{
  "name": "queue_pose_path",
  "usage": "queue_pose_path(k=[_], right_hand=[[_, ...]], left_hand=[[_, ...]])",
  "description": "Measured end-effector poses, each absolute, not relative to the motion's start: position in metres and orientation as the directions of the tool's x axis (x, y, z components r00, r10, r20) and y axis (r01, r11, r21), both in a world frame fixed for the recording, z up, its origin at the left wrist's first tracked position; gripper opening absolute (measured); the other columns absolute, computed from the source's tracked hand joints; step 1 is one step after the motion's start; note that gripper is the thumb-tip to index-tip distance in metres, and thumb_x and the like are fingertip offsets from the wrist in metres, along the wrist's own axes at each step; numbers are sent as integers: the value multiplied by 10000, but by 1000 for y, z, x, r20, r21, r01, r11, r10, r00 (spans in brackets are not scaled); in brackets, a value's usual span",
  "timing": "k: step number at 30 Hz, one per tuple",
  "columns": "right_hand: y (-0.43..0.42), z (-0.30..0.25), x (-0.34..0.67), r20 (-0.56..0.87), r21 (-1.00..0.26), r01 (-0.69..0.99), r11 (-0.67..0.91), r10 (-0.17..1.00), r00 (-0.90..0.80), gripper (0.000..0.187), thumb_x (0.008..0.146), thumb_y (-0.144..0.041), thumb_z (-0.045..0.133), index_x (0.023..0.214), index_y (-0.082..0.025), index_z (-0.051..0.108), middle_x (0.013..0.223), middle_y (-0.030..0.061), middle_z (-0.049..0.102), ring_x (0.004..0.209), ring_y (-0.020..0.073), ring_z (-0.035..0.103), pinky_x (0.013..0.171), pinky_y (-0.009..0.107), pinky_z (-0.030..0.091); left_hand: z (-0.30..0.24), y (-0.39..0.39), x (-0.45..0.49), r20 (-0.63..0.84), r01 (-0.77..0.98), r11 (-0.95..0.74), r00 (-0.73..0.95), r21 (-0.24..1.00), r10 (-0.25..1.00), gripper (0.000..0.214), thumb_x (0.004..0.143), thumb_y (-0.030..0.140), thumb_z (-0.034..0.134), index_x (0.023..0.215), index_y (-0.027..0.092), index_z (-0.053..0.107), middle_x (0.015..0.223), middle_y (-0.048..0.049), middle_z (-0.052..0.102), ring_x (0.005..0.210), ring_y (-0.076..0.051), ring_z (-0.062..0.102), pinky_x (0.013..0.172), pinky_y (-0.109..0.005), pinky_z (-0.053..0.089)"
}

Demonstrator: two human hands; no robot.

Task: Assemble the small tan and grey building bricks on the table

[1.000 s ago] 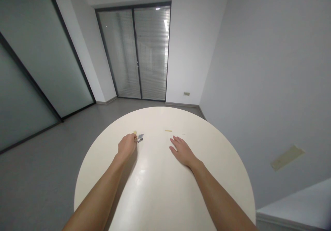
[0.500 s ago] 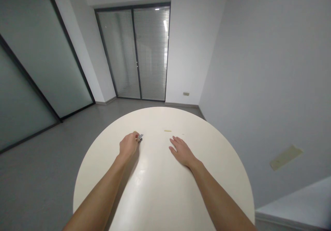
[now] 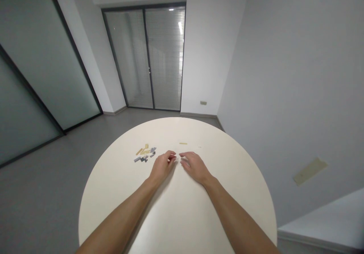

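Left hand (image 3: 162,166): low over the round cream tabletop (image 3: 105,197), fingers curled inward with the tips bunched; whether they pinch anything is too small to tell.
Right hand (image 3: 195,166): fingers loosely curved, tips pointing toward the left hand across a narrow gap; I cannot tell whether they hold anything.
Bricks: a loose cluster of small tan and grey plastic building bricks (image 3: 143,153) lies flat on the tabletop, near the left hand but not touching it.
Farther pieces: a thin tan plastic strip (image 3: 183,143) lies beyond the gap between the hands, with a tiny pale piece (image 3: 199,146) to its right.
Room: a grey floor (image 3: 42,197) surrounds the table, a glass door with slatted blinds (image 3: 165,57) stands ahead, a frosted glass partition (image 3: 42,68) runs along the left, and a pale grey wall (image 3: 284,76) runs along the right.
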State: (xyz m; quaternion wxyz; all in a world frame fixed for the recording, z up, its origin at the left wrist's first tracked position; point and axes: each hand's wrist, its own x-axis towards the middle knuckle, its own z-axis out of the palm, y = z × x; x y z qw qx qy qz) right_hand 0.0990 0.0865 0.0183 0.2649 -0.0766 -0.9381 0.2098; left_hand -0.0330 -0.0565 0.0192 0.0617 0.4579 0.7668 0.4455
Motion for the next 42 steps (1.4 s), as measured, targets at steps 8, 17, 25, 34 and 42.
queue_pose_path(k=[8,17,25,34,42], right_hand=[[82,27,100,473,-453,10,892,250,-845,179,893,-219,621,1071,-229,623,1005,36,697,988,196,617,927,359,433],[84,27,100,468,-442,45,896,273,-841,121,910,-276,626,1022,-231,644,956,32,698,951,196,618,894,343,440],[85,28,101,474,-468,46,883,294,-830,122,919,-315,617,1001,-227,635,944,33,695,928,198,615,884,346,442],[84,27,101,490,-484,25,875,294,-821,134,912,-289,606,1029,-232,640,967,37,701,955,200,617,920,361,437],[85,26,102,505,-493,18,870,303,-808,122,876,-253,670,990,-234,633,946,18,695,933,193,610,890,356,446]], left_hand=[[14,-50,-35,232,418,57,-607,907,760,218,846,296,583,1027,181,624,938,-78,756,840,-204,708,724,-295,528],[17,-51,-31,292,492,17,-544,870,787,223,839,278,603,1036,192,661,966,-57,744,851,-177,687,754,-273,521],[24,-58,-29,313,679,155,-514,718,799,217,893,284,535,1003,249,719,969,-16,741,840,-169,667,753,-260,511],[24,-59,-30,320,715,212,-531,667,785,212,900,274,530,1012,248,708,997,-18,737,886,-177,666,772,-263,512],[21,-58,-29,360,735,200,-528,648,769,244,928,304,500,1055,238,698,1052,-25,735,937,-187,666,800,-280,514]])
